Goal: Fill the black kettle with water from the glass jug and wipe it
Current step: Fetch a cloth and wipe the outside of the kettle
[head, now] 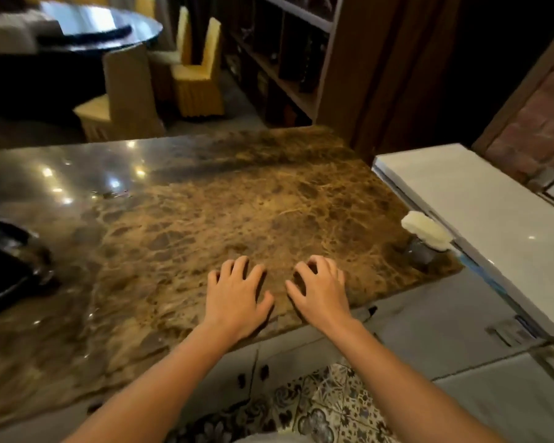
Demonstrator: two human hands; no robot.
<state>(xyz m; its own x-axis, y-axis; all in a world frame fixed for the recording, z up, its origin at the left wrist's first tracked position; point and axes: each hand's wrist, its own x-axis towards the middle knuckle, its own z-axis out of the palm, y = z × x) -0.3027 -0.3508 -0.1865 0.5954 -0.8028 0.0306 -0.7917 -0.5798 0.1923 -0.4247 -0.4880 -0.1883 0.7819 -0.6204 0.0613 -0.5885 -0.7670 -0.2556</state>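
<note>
Left hand (235,295) & right hand (320,292) lie palm-down, side by side on the table (237,193) near its front edge. Fingers spread, tips a bit curled, holding nothing. Looks like the very start: find & fetch. Black kettle not clearly in view; a dark glossy thing (10,260) at the table's far left, cut by the frame, may be it. Right corner: small clear glass thing (421,252) w/ a white lump (427,230) on top, blurred, so can't tell if that's the glass jug. Prob best: check left first, bring kettle to the middle, keep any cloth dry til pouring's done.
</note>
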